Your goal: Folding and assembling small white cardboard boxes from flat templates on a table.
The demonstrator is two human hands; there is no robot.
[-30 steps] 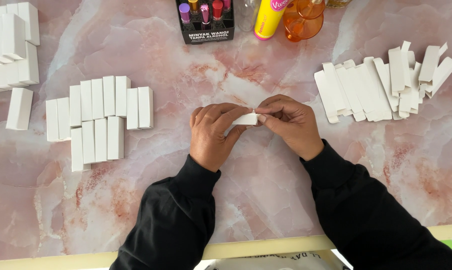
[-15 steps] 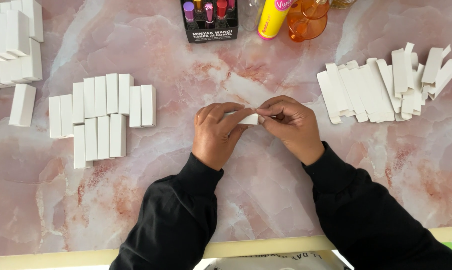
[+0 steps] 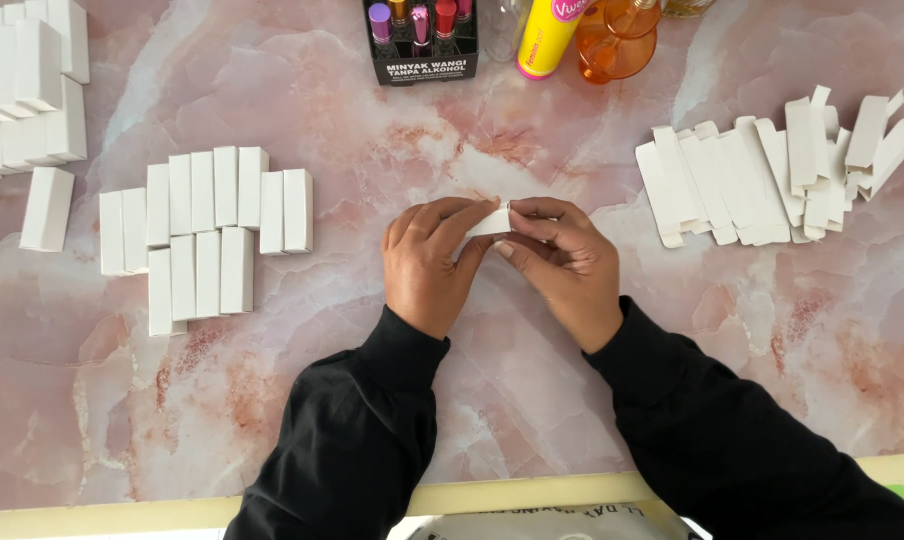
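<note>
Both hands are meeting over the middle of the pink marble table [image 3: 532, 400], sharing one small white box [image 3: 492, 222]. The left hand [image 3: 432, 265] is curling over the box from the left, its fingers pressing on the top and its thumb tucked below, so most of the box is hidden inside that grip. Only the right end of the box is showing, poking out between the two hands. The right hand [image 3: 567, 265] is pinching that exposed end, with fingertips closing on its edge where a small flap is sitting. The box is being held just above the table, with its long side running left to right.

To the left, a block of folded boxes [image 3: 207, 235] is lying in neat rows, well apart from the hands. Further left and far, a taller stack [image 3: 32, 85] is sitting at the table edge. To the right, a fan of flat blanks [image 3: 762, 170] is lying spread out, near the right hand but not touching it. At the far edge, a black carton [image 3: 422, 45] of small bottles, a yellow tube [image 3: 547, 35] and an orange bottle [image 3: 617, 40] are standing side by side.
</note>
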